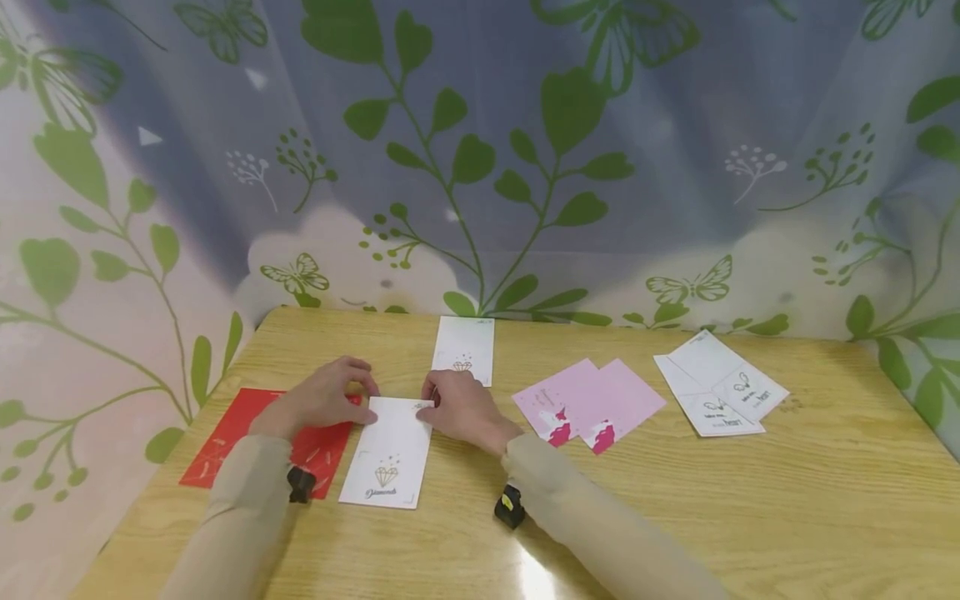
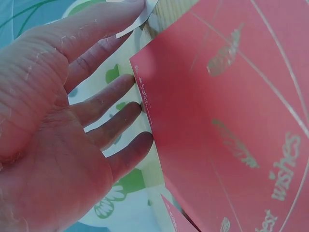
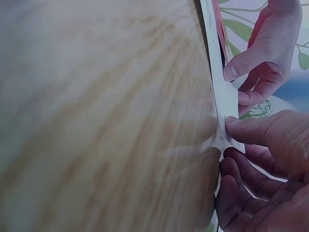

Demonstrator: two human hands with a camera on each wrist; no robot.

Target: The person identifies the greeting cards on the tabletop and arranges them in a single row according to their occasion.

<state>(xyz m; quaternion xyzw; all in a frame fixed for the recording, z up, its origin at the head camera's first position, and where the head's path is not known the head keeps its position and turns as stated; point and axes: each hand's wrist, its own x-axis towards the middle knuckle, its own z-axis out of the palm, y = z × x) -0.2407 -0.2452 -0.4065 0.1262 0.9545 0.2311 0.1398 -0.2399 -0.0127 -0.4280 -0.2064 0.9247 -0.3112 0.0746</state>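
Observation:
Between both hands lies a white greeting card (image 1: 384, 458) printed with a gold heart-shaped diamond and the word "Diamonds". My left hand (image 1: 327, 398) pinches its far left corner between thumb and index finger. The other left fingers extend loosely over the red cards (image 2: 193, 111), as the left wrist view shows. My right hand (image 1: 467, 410) pinches the card's far right corner, thumb on top, the remaining fingers bent beneath the edge in the right wrist view. Just beyond the right hand, a second white diamond card (image 1: 465, 337) lies on the table, its near end partly covered by that hand.
Two overlapping pink cards (image 1: 600, 396) lie right of the hands on the wooden table (image 1: 675, 517). Farther right is a fanned group of white heart cards (image 1: 720, 383). A leaf-patterned curtain (image 1: 480, 208) hangs along the table's back and left edges.

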